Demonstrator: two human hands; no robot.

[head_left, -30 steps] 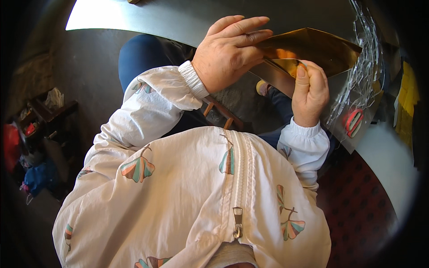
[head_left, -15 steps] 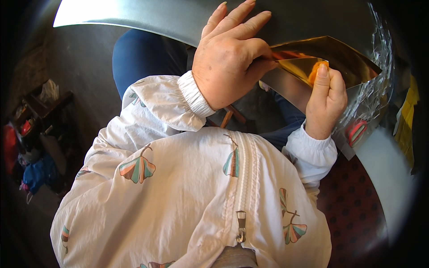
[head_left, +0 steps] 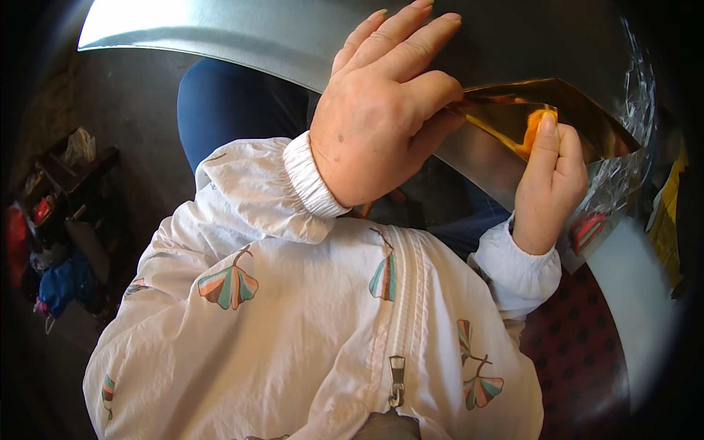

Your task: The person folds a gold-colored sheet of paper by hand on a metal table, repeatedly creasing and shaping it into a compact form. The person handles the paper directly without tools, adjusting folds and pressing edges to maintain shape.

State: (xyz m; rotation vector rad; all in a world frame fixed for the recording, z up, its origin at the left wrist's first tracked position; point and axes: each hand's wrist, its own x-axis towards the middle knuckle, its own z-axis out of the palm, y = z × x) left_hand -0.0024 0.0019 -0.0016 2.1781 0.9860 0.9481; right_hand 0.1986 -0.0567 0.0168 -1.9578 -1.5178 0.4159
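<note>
A sheet of shiny gold foil, folded over along its near side, lies at the right of the grey table. My left hand pinches the foil's left end between thumb and forefinger, while its other fingers stretch out above the table. On the right, my right hand grips the folded edge, thumb on top. The foil glows orange around that thumb, and the fingers beneath are partly hidden by it.
Clear and silvery plastic strips hang along the table's right side. Near my right wrist is a red-rimmed object. Yellow sheets lie at far right. A dark rack with bags stands on the floor at left.
Both hands and the foil have shifted slightly right and toward me in the picture. The grip of each hand on the foil stays the same.
</note>
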